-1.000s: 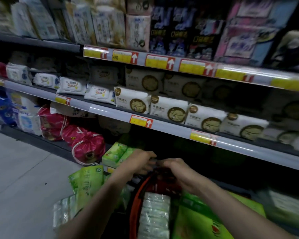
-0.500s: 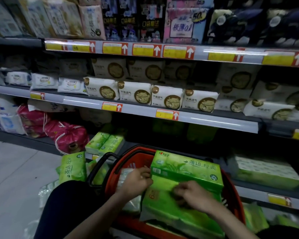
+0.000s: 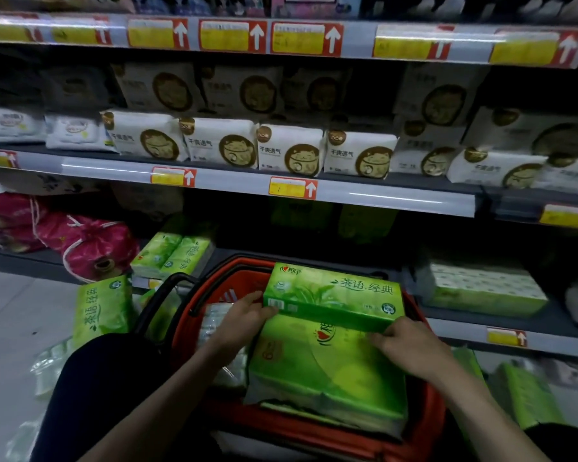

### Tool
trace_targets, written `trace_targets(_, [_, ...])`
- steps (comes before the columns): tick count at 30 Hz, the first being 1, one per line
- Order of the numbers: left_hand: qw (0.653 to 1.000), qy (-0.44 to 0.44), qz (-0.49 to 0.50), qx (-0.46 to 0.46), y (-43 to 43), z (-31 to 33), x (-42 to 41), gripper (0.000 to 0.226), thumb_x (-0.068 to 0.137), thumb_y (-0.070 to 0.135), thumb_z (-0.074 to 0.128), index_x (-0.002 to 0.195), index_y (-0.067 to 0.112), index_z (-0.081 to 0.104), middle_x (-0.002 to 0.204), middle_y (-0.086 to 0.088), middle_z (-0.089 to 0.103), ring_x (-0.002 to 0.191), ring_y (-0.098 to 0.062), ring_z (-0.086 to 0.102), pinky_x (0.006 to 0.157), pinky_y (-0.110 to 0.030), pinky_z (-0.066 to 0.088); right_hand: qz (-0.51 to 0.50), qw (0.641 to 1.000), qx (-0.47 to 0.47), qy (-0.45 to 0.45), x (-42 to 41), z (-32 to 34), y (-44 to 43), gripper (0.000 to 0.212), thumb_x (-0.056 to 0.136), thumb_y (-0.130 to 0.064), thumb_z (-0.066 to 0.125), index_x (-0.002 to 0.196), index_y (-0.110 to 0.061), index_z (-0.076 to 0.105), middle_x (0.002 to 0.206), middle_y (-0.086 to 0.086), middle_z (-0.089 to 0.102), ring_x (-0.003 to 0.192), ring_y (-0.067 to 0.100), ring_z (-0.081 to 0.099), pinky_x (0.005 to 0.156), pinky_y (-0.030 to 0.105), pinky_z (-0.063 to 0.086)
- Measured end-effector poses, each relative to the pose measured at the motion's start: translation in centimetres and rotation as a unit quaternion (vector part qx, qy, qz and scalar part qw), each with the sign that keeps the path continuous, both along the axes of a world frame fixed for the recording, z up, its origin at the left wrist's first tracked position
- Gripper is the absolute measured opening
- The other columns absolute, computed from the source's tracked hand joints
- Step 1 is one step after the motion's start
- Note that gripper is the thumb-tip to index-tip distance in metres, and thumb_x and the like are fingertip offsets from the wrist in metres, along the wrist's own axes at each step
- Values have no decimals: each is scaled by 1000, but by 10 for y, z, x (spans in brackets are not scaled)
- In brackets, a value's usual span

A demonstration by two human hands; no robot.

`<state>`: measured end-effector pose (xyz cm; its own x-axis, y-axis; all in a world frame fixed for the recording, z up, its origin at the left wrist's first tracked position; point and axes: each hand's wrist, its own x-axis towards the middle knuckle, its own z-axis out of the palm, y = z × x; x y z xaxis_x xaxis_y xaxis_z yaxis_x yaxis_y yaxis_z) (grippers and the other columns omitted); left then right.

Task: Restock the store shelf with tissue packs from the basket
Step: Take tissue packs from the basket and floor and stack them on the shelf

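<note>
Our left hand and right hand curl round the two ends of a green tissue pack. It sits on top of a second green pack inside the red basket. It reads "茶语.经典". Left of the basket, one more floor pack stands up. Behind the basket, two small green packs lie on the bottom shelf, near pink bags. Above the basket, four white cat packs say "干爽透气". A price tag shows "7".
</note>
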<state>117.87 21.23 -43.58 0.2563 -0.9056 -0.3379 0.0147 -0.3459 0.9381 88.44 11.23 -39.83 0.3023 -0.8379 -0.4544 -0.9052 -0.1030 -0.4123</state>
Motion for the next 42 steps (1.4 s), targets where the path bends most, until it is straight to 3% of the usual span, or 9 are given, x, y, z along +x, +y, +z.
trace_targets(7, [998,55,-2,-4,-10,6,-6,25,104,25,55,124,14,66,114,-6,77,106,-25,74,96,-46,56,-111,993,-13,-49,-38,8,-23,73,77,-83,66,86,-11,67,68,6,68,68,24,72,68,33,53])
trace_targets(10, [997,73,14,-4,-12,10,-8,21,105,25,54,118,17,68,109,-3,79,102,-21,75,86,-35,57,-148,974,26,-168,-19,9,-19,57,93,-71,61,129,-27,63,113,5,70,93,28,76,101,52,55])
trace_targets(14, [995,73,61,-30,-12,9,-5,15,102,23,60,115,18,65,100,8,79,94,-6,74,71,-18,54,-193,959,67,-196,2,-3,-21,86,93,-74,58,153,-13,50,157,12,51,139,35,53,114,48,41])
trace_targets(17, [989,87,111,-38,-13,7,-1,33,95,26,70,125,13,62,117,-1,71,114,-20,67,84,-29,54,-238,940,56,-237,15,-6,-22,79,98,-63,61,152,-7,50,156,18,51,138,38,52,108,45,43])
trace_targets(21, [977,123,167,-39,-11,17,13,27,98,25,67,117,7,68,112,-11,74,104,-28,74,75,-35,60,-225,948,20,-224,28,-6,-22,58,96,-63,62,131,-17,64,151,19,54,140,41,45,116,51,38])
trace_targets(25, [980,123,152,-23,-3,28,29,25,102,32,59,112,13,72,103,-13,79,97,-31,77,81,-42,62,-239,929,41,-278,37,-5,-23,87,80,-74,69,145,-17,58,152,13,55,142,37,46,118,54,38])
trace_targets(33, [965,256,58,9,6,41,38,44,95,6,34,96,4,78,97,-22,76,88,-29,76,90,-48,50,-303,858,107,-400,52,2,-17,20,92,-19,78,104,-16,62,112,6,66,102,23,61,105,58,53])
trace_targets(36, [953,292,76,4,7,39,45,51,86,19,44,127,-2,66,126,-27,67,112,-42,65,96,-53,49,-337,825,111,-440,54,4,-19,27,88,-17,80,110,-16,64,118,10,67,108,29,64,105,58,53])
trace_targets(42, [958,269,93,47,5,42,39,56,90,36,61,131,-1,65,118,-25,72,101,-40,72,99,-53,50,-361,785,152,-480,61,-1,-21,34,84,-14,80,115,-7,68,122,18,72,111,37,68,87,47,57])
